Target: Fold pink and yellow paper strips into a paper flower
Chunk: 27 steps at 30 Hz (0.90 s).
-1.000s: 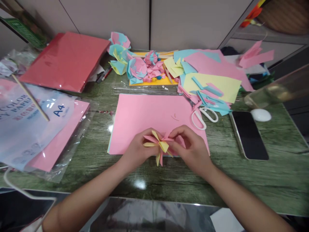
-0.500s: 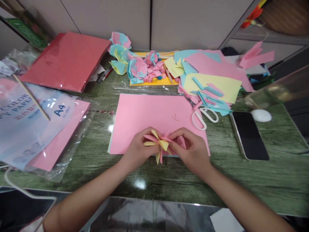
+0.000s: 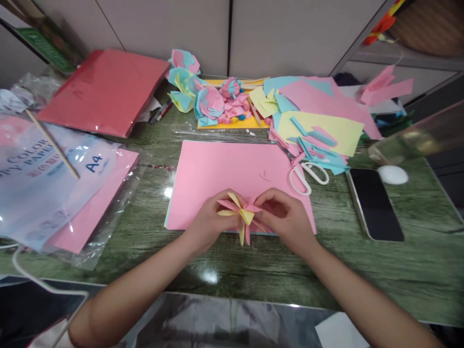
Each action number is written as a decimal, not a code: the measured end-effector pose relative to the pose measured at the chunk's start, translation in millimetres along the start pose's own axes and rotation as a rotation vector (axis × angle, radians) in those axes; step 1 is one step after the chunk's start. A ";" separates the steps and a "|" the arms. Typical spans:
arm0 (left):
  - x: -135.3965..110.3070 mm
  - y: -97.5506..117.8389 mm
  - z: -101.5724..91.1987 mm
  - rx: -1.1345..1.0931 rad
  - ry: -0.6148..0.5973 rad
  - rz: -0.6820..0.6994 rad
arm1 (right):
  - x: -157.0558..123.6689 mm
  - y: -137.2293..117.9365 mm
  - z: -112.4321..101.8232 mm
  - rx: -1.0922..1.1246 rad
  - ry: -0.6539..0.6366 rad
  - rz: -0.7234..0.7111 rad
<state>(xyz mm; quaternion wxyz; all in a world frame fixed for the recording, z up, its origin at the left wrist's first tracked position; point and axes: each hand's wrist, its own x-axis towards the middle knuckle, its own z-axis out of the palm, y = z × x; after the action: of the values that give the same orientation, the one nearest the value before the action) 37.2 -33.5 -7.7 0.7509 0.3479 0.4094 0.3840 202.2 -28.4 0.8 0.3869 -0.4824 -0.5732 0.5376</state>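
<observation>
A folded paper flower [image 3: 247, 215] with pink and yellow petals is held between my two hands, above the front edge of a stack of pink paper [image 3: 224, 169]. My left hand [image 3: 210, 215] grips it from the left, thumb and fingers closed round its base. From the right, my right hand [image 3: 286, 217] pinches a pink petal between thumb and forefinger. Its remaining fingers curl behind and are partly hidden. White-handled scissors [image 3: 300, 180] lie on the stack's right edge, blades partly under cut paper strips.
A black phone [image 3: 375, 203] and a white mouse [image 3: 392, 174] lie at the right. Left are a plastic A4 paper packet [image 3: 65, 183] with a wooden stick [image 3: 54, 145] and a red paper pack [image 3: 105, 92]. Finished paper flowers [image 3: 212, 102] and coloured sheets [image 3: 319, 125] fill the back.
The view has shifted slightly, so most things sit a little further right. My right hand's fingers have closed a little nearer the flower; both hands keep hold of it.
</observation>
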 end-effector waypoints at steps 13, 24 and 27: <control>6.1 1.8 4.0 -0.039 0.023 -0.054 | 4.9 3.7 -0.2 0.040 0.068 0.020; 16.7 13.7 15.9 0.019 0.022 0.018 | 5.6 0.8 -3.5 -0.080 0.241 -0.060; 21.0 9.1 12.4 0.006 -0.034 0.071 | 7.6 -2.2 -9.7 0.006 0.129 -0.024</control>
<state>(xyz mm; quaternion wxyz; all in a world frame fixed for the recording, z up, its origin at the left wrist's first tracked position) 53.2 -13.8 -2.2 0.7426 0.3709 0.3852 0.4032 209.5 -18.6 3.6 0.4307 -0.5079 -0.5512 0.5027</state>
